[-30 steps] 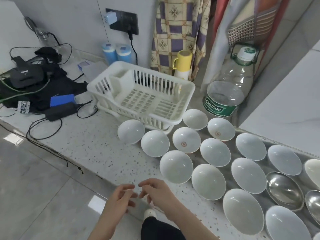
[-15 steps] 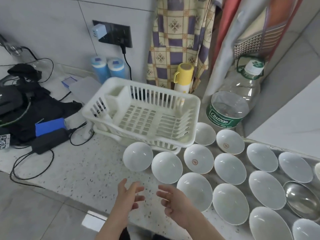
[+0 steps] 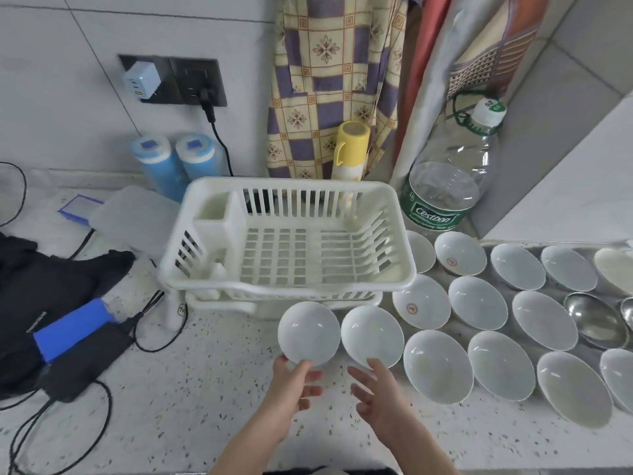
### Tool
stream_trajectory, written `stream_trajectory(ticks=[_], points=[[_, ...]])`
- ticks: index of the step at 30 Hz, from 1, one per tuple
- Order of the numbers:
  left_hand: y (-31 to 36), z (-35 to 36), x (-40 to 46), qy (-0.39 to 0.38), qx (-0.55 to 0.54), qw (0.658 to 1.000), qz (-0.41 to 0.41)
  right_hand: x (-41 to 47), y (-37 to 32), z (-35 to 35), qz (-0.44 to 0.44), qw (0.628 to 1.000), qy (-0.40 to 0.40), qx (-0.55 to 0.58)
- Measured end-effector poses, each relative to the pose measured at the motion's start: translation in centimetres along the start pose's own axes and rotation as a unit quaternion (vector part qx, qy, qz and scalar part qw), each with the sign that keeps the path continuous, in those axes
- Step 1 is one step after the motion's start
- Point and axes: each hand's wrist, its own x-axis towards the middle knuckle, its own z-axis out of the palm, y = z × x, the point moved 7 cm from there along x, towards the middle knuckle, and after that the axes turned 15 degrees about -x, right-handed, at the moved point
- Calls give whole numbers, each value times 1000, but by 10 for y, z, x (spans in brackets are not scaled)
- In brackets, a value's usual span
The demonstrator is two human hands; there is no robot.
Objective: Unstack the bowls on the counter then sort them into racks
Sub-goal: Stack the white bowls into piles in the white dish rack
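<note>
L hand [image 3: 293, 389] was spread loose, fingertips at near rim of leftmost bowl [image 3: 309, 333]. R hand [image 3: 380, 392] open too, just below next bowl [image 3: 372, 337]; rack [image 3: 287, 241] behind.

White bowls are lying unstacked in rows on the speckled counter [image 3: 212, 399], extending right from the white dish rack [image 3: 287, 248]. The left hand [image 3: 291, 389] is touching the near rim of the leftmost bowl [image 3: 308, 332], fingers relaxed. The right hand [image 3: 380, 395] is reaching, fingers spread, just below the neighbouring bowl [image 3: 371, 335].
</note>
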Motion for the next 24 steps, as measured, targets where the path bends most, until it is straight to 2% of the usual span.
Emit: stream_trajectory(ticks=[8,16,20,24], points=[[3,-9,9,-43,3,999,-33,6,3,6,-39,995,72,58],[10,-7,14,-50,-50,997,-20,6,0,-1,-49,995,70,55],[15,-14,10,-42,-35,998,-7,8,1,-7,-56,994,82,47],[22,-26,-6,-58,-28,998,10,5,4,-11,-64,994,63,59]])
